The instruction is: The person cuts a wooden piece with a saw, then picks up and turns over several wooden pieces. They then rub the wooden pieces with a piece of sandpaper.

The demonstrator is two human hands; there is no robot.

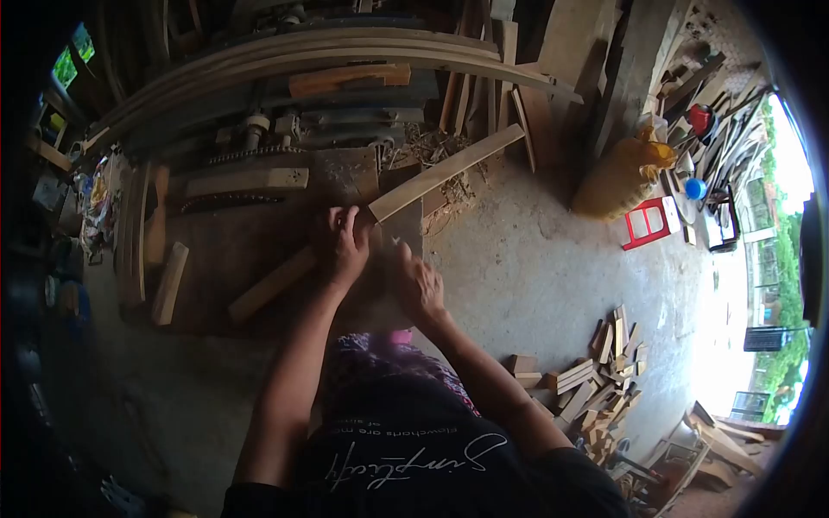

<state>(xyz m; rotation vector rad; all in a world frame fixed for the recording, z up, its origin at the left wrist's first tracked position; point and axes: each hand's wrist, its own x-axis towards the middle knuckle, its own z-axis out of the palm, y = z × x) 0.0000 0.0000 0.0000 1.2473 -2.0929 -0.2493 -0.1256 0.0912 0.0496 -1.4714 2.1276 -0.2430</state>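
Observation:
A wooden board (449, 171) slants across the workbench, its far end at the upper right. My left hand (347, 246) lies across the wood with bent fingers, holding it. On the lower left of that hand runs a length of wood (272, 283) in line with the board; my hand hides whether they are one piece. Close by on the right, my right hand (420, 283) is closed, thumb up, near the board's lower edge. Whatever its fingers hold is too dark and blurred to make out.
Loose wood pieces (248, 180) and a short block (171, 283) lie on the bench (337, 173). Behind are long planks (380, 53) and shavings (445, 203). On the floor are a yellow sack (613, 181), a red stool (649, 223) and a heap of offcuts (596, 388).

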